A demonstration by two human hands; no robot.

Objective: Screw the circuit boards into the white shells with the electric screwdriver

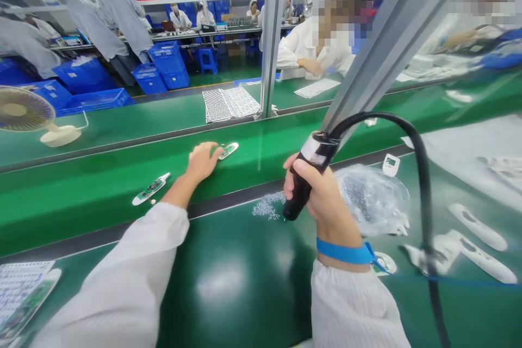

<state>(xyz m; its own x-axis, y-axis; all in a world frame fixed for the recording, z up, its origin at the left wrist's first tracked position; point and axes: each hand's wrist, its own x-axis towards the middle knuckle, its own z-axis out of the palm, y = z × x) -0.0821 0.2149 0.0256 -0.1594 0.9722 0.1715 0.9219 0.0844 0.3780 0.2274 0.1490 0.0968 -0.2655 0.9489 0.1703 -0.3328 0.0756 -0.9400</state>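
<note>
My right hand (322, 190) is wrapped round a black electric screwdriver (312, 166), its tip pointing down and a thick cable running from its top. Beneath the tip lies a loose pile of small screws (269, 206). Over the green conveyor belt (101, 185), my left hand (204, 162) is stretched out, thumb and fingers closed at the near end of a white casing half with a green circuit board (229, 150). Another such casing half (150, 189), with a pointed tip, lies on the belt to the left of that hand.
A clear bag of screws (373, 198) and white casing shells (477, 228) lie to the right. A metal post (271, 38) and a slanted one (375, 38) rise beyond the belt. A fan (61, 135) stands far left. Co-workers in white sit opposite.
</note>
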